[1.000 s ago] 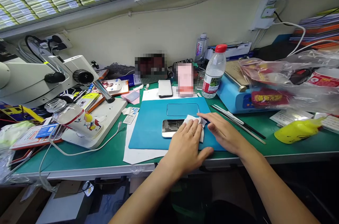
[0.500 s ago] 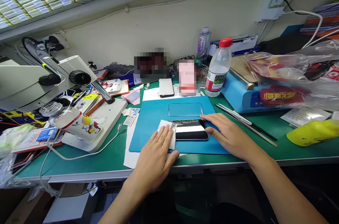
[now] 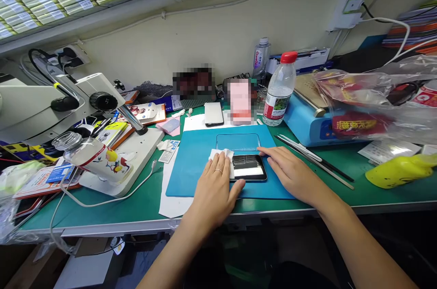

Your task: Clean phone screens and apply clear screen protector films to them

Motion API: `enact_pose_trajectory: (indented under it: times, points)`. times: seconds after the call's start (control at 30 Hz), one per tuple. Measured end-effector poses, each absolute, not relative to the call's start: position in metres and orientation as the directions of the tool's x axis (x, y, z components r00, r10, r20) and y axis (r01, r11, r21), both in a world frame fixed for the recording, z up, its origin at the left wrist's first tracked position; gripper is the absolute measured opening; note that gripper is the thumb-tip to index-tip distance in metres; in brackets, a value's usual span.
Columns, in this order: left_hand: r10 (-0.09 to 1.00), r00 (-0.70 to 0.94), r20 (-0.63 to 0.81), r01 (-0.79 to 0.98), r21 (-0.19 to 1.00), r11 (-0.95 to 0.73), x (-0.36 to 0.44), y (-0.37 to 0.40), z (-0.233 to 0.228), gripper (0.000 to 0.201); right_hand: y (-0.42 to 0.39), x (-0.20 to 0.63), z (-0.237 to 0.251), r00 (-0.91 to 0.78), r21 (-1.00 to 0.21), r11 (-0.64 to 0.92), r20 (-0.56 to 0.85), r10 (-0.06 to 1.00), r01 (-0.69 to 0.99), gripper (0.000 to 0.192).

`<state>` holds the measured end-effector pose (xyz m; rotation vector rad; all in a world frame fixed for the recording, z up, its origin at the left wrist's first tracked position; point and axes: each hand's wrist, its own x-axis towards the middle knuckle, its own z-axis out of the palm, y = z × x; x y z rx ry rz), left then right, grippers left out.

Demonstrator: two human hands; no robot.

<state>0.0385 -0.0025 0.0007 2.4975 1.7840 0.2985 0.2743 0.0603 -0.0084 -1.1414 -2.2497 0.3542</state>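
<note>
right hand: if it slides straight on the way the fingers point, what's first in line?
The right hand lies flat on the blue mat, fingers pointing left and slightly away. They already seem to touch the phone; its right end comes first, then the white cloth under the left hand. Contact is hard to confirm.

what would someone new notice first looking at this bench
Mid-bench, the left hand presses a white wipe onto a dark phone lying on the blue mat, while the right hand steadies the phone's right end. A big microscope fills the left side, and a red-capped water bottle stands behind the mat.
</note>
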Motion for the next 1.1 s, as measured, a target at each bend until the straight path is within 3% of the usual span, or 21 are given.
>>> enact_pose_trajectory:
  times: [0.3, 0.57, 0.9, 1.1]
  points:
    - [0.896, 0.407, 0.178, 0.881, 0.182, -0.436, 0.105, 0.011, -0.001, 0.077, 0.063, 0.275, -0.008, -0.452, -0.485, 0.609, 0.410, 0.792, 0.627, 0.040]
    - [0.884, 0.445, 0.144, 0.865, 0.189, -0.466, 0.081, -0.015, 0.001, 0.072, 0.058, 0.273, -0.006, -0.440, -0.482, 0.611, 0.428, 0.789, 0.628, 0.040]
    - [0.935, 0.334, 0.117, 0.934, 0.095, -0.346, 0.017, -0.031, -0.004, 0.065, 0.057, 0.276, -0.010, -0.448, -0.473, 0.590, 0.386, 0.806, 0.654, 0.040]
    - [0.959, 0.260, 0.112, 0.954, 0.124, -0.273, 0.009, -0.026, -0.003, 0.061, 0.057, 0.275, -0.010, -0.449, -0.478, 0.580, 0.367, 0.814, 0.660, 0.041]
